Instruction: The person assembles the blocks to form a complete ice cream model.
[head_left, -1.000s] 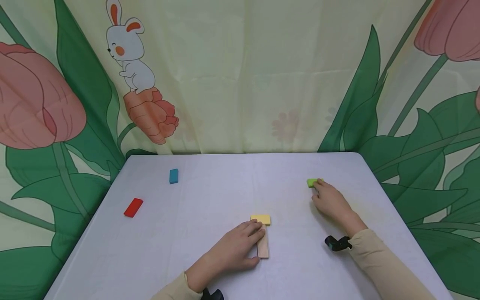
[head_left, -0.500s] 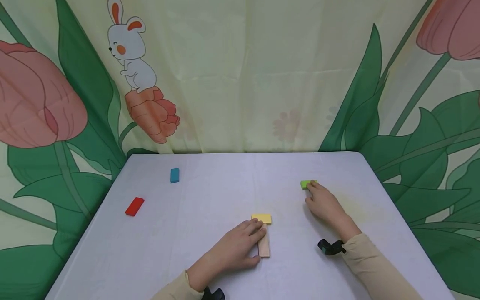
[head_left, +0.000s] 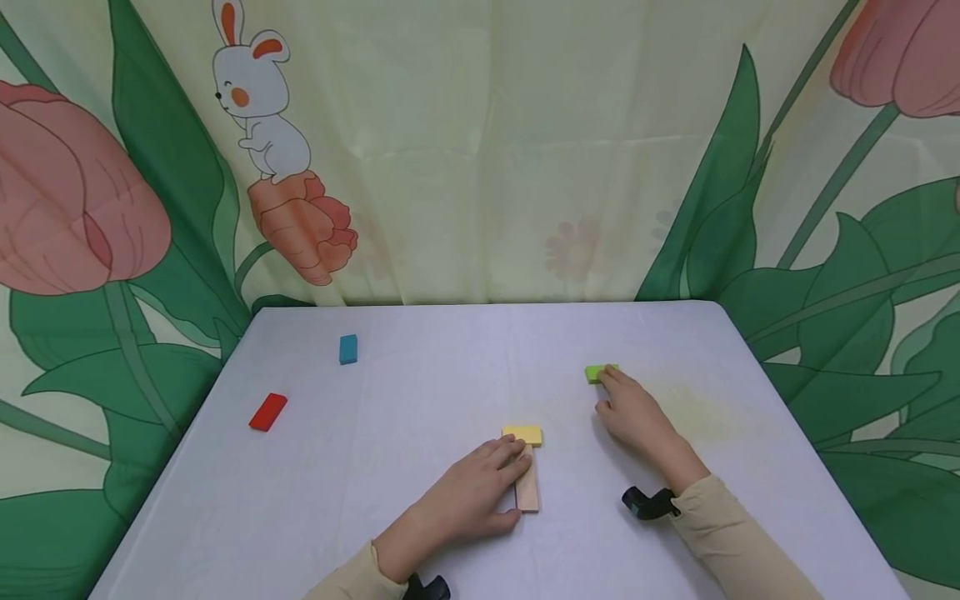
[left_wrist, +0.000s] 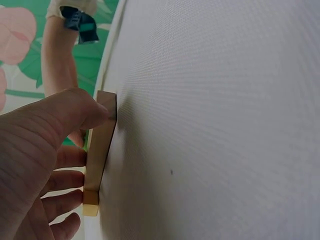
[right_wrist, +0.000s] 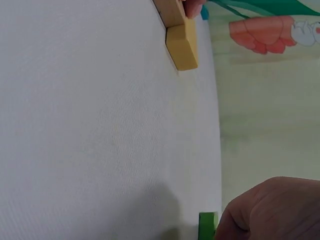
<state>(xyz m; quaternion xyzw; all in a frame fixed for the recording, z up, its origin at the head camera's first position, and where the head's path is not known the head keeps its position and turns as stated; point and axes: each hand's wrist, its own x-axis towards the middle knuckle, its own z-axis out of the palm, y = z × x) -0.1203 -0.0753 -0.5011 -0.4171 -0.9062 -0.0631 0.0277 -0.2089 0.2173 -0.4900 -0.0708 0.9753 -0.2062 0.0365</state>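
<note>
In the head view, my left hand (head_left: pixel 472 492) rests on a long plain wooden block (head_left: pixel 528 487) with a yellow block (head_left: pixel 522 434) crosswise at its far end. The left wrist view has the thumb against the side of the wooden block (left_wrist: pixel 100 150) near one end, while extended fingers touch its top. My right hand (head_left: pixel 637 421) pinches a green block (head_left: pixel 594 373) farther back, to the right of the yellow one. Most of the green block (right_wrist: pixel 206 225) is hidden behind the hand in the right wrist view.
A blue block (head_left: pixel 348 349) stands at the back left of the white-covered table (head_left: pixel 420 400). Nearer the left edge lies a red block (head_left: pixel 267 412). Behind the table hangs a curtain (head_left: pixel 480 150) printed with a rabbit and tulips.
My right hand has slid the green block leftward and slightly nearer across the table. The left hand and the wooden and yellow blocks have stayed in place.
</note>
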